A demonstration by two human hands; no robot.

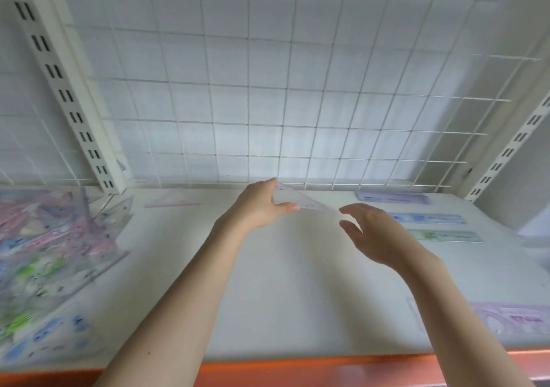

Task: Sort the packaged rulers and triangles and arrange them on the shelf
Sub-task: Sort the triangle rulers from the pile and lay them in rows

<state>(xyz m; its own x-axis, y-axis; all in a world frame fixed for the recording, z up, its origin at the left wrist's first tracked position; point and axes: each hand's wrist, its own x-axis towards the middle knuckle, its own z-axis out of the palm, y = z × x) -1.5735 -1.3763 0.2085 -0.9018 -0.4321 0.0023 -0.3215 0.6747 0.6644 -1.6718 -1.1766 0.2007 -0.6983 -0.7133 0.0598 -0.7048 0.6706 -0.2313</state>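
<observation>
The left hand (262,205) pinches a clear packaged triangle (300,199) above the shelf (297,297), its long edge slanting down toward the right hand (372,238), whose released fingers (349,208) hover just beside its free tip, nearer the rulers (428,218).

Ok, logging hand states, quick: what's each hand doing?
Left hand: holds the packaged triangle.
Right hand: open, holding nothing, beside the triangle's tip.

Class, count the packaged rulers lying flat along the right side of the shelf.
3: a purple ruler by the back grid, a blue ruler before it, a green ruler nearest. The blurry left pile may hide more.
</observation>
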